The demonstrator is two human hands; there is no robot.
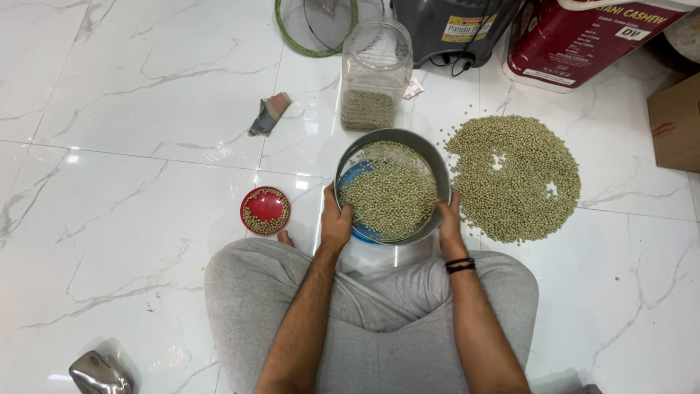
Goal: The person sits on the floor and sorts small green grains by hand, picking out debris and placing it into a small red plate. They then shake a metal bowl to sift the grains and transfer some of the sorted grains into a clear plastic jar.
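Observation:
I sit cross-legged on a white marble floor and hold a round metal sieve [437,162] filled with small green peas [390,191]. My left hand [335,220] grips its near-left rim, thumb over the edge. My right hand [448,222], with dark bands on the wrist, grips its near-right rim. A blue dish [351,180] shows through the mesh underneath the sieve. The sieve is tilted slightly toward me.
A wide pile of green peas [514,177] lies on the floor to the right. A red lid [265,210] holding some peas sits left. A clear plastic jar [375,73] partly filled stands behind, with a green-rimmed strainer [315,25], a red sack [583,40], a cardboard box [674,124] and a steel object [98,373] nearby.

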